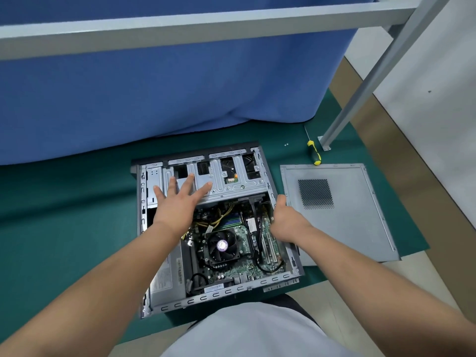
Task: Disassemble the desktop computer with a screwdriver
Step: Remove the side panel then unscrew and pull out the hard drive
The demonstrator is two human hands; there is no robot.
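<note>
Lying open-side up, computer case (268, 275) runs lengthwise away, drive cage (231, 184) farthest

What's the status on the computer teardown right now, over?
Left hand flat on drive cage; right hand curled on case edge. Side panel off. Screwdriver idle on mat. Nothing in the way.

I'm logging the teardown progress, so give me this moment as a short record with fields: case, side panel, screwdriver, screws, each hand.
case: computer case lying open on the green mat, motherboard exposed
side panel: side panel off, flat on the mat right of the case
screwdriver: screwdriver on the mat beyond the panel, unheld
screws: loose screws left of the screwdriver
left hand: left hand spread flat over the drive cage
right hand: right hand curled on the case's right edge
</note>
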